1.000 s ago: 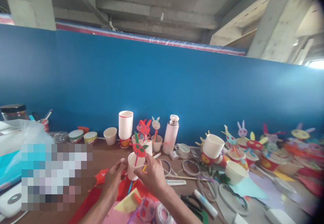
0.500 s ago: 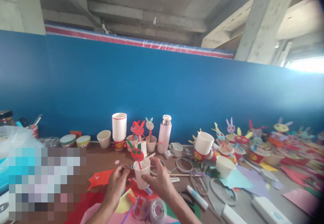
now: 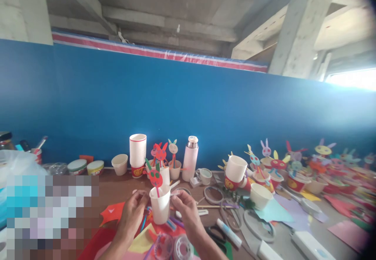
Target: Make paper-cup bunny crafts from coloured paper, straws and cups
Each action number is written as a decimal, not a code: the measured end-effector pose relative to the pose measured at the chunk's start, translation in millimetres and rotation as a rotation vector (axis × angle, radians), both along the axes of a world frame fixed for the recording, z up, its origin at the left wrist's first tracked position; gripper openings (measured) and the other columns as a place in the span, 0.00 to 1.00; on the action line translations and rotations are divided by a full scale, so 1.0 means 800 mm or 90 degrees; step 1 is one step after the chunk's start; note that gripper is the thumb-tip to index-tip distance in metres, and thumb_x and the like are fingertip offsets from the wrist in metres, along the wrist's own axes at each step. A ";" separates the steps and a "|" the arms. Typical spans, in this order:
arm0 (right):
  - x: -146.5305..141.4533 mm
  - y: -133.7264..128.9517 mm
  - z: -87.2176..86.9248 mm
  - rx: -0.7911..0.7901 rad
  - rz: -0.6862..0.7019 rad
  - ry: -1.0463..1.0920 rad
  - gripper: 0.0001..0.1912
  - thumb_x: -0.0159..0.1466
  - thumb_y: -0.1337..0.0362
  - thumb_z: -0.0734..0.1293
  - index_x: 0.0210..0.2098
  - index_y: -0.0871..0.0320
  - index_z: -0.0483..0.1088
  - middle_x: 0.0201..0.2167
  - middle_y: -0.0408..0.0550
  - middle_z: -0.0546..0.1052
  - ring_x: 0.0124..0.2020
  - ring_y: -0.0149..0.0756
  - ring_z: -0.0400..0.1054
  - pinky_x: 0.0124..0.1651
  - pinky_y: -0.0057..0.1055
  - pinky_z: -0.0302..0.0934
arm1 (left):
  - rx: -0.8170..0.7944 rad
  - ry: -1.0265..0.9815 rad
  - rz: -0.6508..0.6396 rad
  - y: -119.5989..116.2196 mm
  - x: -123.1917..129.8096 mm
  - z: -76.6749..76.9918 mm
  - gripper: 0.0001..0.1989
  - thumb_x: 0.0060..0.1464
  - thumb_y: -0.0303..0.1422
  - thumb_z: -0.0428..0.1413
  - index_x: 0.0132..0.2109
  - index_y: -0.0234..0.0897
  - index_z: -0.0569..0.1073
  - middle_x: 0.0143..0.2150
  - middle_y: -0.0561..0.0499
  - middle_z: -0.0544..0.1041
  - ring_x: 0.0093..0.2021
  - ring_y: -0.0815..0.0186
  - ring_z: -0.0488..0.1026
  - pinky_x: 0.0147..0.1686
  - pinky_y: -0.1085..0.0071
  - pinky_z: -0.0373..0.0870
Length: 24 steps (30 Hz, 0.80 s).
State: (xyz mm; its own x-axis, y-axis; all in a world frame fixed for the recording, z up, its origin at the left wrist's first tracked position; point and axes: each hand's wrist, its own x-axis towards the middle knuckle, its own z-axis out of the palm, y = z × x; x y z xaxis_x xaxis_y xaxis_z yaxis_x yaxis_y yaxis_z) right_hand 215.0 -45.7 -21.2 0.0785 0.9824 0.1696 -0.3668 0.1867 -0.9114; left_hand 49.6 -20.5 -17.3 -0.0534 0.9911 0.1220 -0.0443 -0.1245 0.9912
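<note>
A white paper cup [image 3: 160,207] stands upright in front of me. From it rises a red rabbit head [image 3: 156,177] with green ears and eyes, on a red stick. At the cup's left side, my left hand [image 3: 135,210] is closed, thumb and fingertips pinched together; what they hold, if anything, I cannot make out. My right hand [image 3: 185,208] pinches beside the cup's right rim, where a small pale sliver shows at the fingertips, too small to name. Below lie a tape roll [image 3: 182,247] and coloured paper, including a yellow sheet [image 3: 142,239].
Behind the cup stand stacked paper cups [image 3: 138,150], more rabbit cups and a pink thermos [image 3: 190,160]. To the right are black scissors [image 3: 219,230], a glue stick [image 3: 229,233] and a white cup [image 3: 261,196]. Many rabbit cups line the far right.
The cup with the red rabbit sits slightly lower and further left in view. My right hand has gone from spread fingers around the cup to a pinch beside its rim.
</note>
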 end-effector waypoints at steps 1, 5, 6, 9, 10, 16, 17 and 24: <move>0.000 -0.001 0.000 0.005 -0.003 -0.002 0.13 0.52 0.56 0.71 0.26 0.60 0.69 0.20 0.39 0.69 0.20 0.25 0.58 0.25 0.22 0.56 | 0.004 0.009 0.001 -0.002 0.000 0.002 0.18 0.45 0.49 0.56 0.26 0.37 0.69 0.23 0.55 0.71 0.25 0.67 0.70 0.25 0.73 0.66; 0.001 -0.007 0.007 0.035 -0.015 -0.020 0.13 0.54 0.56 0.69 0.26 0.60 0.68 0.22 0.41 0.70 0.23 0.27 0.60 0.28 0.24 0.58 | 0.016 0.055 -0.004 -0.008 -0.002 0.010 0.18 0.46 0.48 0.56 0.26 0.37 0.70 0.25 0.54 0.72 0.26 0.65 0.71 0.25 0.73 0.66; 0.001 -0.009 0.009 0.042 -0.017 -0.025 0.12 0.55 0.56 0.69 0.26 0.60 0.68 0.23 0.41 0.70 0.24 0.28 0.61 0.29 0.24 0.58 | 0.022 0.065 -0.008 -0.010 -0.003 0.011 0.17 0.47 0.48 0.55 0.26 0.37 0.70 0.25 0.53 0.73 0.26 0.65 0.71 0.26 0.73 0.66; 0.004 -0.016 0.014 0.075 -0.037 -0.077 0.09 0.57 0.60 0.67 0.26 0.60 0.67 0.24 0.42 0.70 0.28 0.30 0.63 0.33 0.26 0.60 | 0.040 0.086 -0.015 -0.011 -0.004 0.010 0.17 0.48 0.47 0.55 0.27 0.38 0.70 0.24 0.55 0.71 0.25 0.67 0.69 0.25 0.74 0.65; 0.005 -0.018 0.016 0.085 -0.045 -0.102 0.08 0.58 0.61 0.65 0.27 0.59 0.67 0.24 0.42 0.70 0.29 0.31 0.63 0.34 0.26 0.61 | 0.047 0.089 -0.015 -0.011 -0.005 0.009 0.16 0.48 0.47 0.55 0.27 0.38 0.70 0.23 0.56 0.70 0.24 0.68 0.68 0.25 0.74 0.63; 0.005 -0.019 0.014 0.106 -0.083 -0.199 0.08 0.60 0.62 0.60 0.26 0.58 0.63 0.23 0.41 0.68 0.25 0.32 0.63 0.30 0.27 0.62 | 0.054 0.066 -0.035 -0.011 -0.001 0.008 0.12 0.46 0.42 0.59 0.26 0.38 0.71 0.21 0.58 0.67 0.24 0.70 0.63 0.25 0.77 0.59; 0.005 -0.017 0.012 0.105 -0.089 -0.208 0.08 0.60 0.62 0.60 0.26 0.58 0.62 0.22 0.41 0.68 0.25 0.31 0.62 0.29 0.27 0.61 | 0.042 0.052 -0.043 -0.012 0.000 0.009 0.11 0.45 0.41 0.59 0.27 0.38 0.72 0.21 0.58 0.68 0.24 0.70 0.63 0.25 0.77 0.59; 0.009 -0.005 0.004 0.074 -0.081 -0.192 0.08 0.61 0.62 0.59 0.26 0.57 0.60 0.19 0.38 0.65 0.22 0.28 0.60 0.27 0.24 0.58 | -0.066 -0.091 -0.136 -0.006 0.003 -0.001 0.16 0.45 0.45 0.60 0.30 0.35 0.74 0.20 0.57 0.70 0.23 0.71 0.66 0.24 0.77 0.62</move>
State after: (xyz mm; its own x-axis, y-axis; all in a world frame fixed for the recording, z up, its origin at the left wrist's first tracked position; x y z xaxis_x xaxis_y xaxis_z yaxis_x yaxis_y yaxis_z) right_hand 222.2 -49.9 -17.7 0.1292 0.9407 0.3136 -0.0511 0.3221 -0.9453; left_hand 52.3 -25.5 -17.8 0.1486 0.9886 0.0250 -0.1995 0.0052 0.9799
